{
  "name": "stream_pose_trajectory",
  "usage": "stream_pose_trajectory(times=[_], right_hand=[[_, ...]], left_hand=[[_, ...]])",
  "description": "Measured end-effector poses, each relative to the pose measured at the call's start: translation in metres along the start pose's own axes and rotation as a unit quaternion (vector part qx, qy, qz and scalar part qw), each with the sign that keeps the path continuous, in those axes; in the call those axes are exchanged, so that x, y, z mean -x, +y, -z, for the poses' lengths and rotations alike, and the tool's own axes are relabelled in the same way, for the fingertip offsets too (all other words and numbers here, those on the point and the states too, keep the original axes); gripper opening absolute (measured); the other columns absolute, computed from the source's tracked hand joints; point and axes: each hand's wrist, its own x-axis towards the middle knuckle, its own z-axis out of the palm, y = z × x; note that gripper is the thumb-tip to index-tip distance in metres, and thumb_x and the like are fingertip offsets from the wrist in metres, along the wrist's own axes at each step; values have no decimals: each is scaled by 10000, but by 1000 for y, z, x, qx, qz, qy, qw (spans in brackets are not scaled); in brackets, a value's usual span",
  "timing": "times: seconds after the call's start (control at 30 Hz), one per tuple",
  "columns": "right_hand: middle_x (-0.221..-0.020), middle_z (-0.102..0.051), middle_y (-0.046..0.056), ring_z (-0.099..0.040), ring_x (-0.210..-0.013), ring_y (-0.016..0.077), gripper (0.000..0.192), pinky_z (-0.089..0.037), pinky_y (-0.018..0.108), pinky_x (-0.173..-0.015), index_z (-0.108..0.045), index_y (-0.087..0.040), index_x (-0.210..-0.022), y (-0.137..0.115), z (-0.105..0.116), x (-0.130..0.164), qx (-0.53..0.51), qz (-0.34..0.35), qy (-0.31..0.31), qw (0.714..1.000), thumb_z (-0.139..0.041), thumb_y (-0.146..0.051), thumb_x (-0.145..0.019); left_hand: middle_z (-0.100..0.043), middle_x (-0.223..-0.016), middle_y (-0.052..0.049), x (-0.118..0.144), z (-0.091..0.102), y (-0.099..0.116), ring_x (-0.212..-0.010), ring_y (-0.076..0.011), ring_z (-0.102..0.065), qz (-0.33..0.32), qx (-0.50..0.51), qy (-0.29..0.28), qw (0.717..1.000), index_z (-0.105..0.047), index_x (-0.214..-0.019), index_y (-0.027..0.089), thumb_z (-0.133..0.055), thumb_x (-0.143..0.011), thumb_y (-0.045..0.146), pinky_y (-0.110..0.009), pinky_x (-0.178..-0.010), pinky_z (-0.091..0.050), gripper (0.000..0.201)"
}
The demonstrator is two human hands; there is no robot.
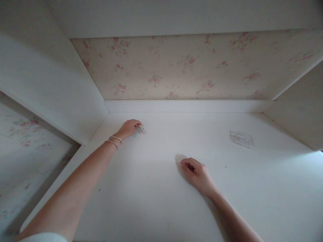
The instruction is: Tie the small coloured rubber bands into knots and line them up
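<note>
My left hand (130, 128) reaches to the far left of the white table, thumb and fingertips pinched at the edge of a small pile of thin coloured rings (140, 131). A yellowish ring seems to sit between those fingertips. The rings look like small rubber bands and lie loosely over one another. Nearer the middle, my right hand (196, 171) rests on the table with its fingers curled and thumb against the index finger. Whatever it may hold is too small or hidden to make out.
A clear plastic bag (241, 139) lies flat on the right of the white table (151, 188). White side panels and a low back ledge (186, 106) enclose the table, with floral wallpaper (174, 70) behind. A tiny dark speck (99, 190) lies at the left.
</note>
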Motion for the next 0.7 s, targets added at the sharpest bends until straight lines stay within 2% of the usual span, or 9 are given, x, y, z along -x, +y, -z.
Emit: stream_pose_trajectory(times=[0.2, 0.33, 0.43, 0.57, 0.7], right_hand=[[-746, -607, 18, -524, -640, 127, 229, -389, 236, -571, -635, -208, -864, 0, 0, 0, 6, 9, 0, 1000, -464, -361, -879], [-741, -607, 18, -521, -637, 128, 226, -391, 240, -575, -635, -210, -866, 1, -1, 0, 10, 12, -5, 1000, -468, -362, -879], [-749, -611, 28, -525, -646, 133, 251, -393, 245, -580, -636, -203, -866, 0, -2, 0, 14, 14, -3, 1000, -456, -377, -882], [-748, -616, 35, -533, -641, 134, 292, -399, 248, -574, -642, -195, -865, 1, -2, 0, 14, 13, 2, 1000, -436, -402, -884], [-746, -612, 24, -532, -639, 131, 269, -395, 247, -576, -640, -204, -859, 0, -2, 0, 15, 13, -5, 1000, -444, -386, -883]], left_hand=[[-622, -1089, -52, 5, 12, -5, -959, -195, -579, 3, -14, -13, 1000, -616, -1107, 194, -440, -774, 231, -290, -882, -426, 379], [-543, -1217, -101, 10, -3, -3, -1139, -244, -484, 5, -39, 12, 999, -572, -1169, 156, -429, -832, 400, -365, -1003, -349, 440], [-532, -1250, -94, 13, -22, 3, -1204, -236, -434, 1, -15, 9, 1000, -563, -1170, 167, -395, -864, 405, -385, -1039, -311, 422], [-517, -1272, -110, 20, -38, 24, -1211, -233, -429, -12, 32, 15, 999, -581, -1140, 154, -443, -849, 400, -379, -1059, -297, 406], [-573, -1197, -89, 32, -42, 66, -1137, -209, -487, -49, 140, 5, 989, -618, -1077, 169, -412, -877, 368, -337, -1027, -340, 350]])
